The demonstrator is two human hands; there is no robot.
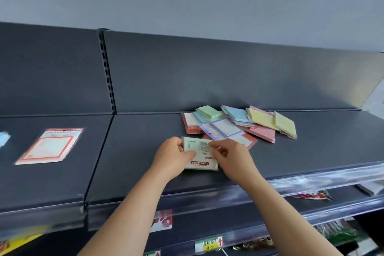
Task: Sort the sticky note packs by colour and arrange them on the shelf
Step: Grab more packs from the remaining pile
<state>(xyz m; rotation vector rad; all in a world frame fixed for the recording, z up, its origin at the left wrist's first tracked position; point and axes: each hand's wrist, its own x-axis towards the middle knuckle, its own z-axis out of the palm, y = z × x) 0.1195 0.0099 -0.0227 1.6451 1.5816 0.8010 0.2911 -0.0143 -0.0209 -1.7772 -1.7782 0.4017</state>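
A pale green sticky note pack point(201, 159) with a barcode and a "STICKY NOTE" label is held over the dark shelf point(135, 151). My left hand point(174, 157) grips its left edge and my right hand point(226, 156) pinches its right side. Just behind lies a loose pile of packs point(239, 123) in green, blue, yellow, pink, purple and red-bordered wrappers. One red-bordered pack point(49, 145) lies alone on the left shelf section. A blue pack point(3, 137) shows at the far left edge, mostly cut off.
A slotted upright point(107, 72) divides the dark back panel. The shelf's front carries a clear price strip point(291, 185). Lower shelves hold packaged goods point(311, 195) and a yellow price tag point(208, 244).
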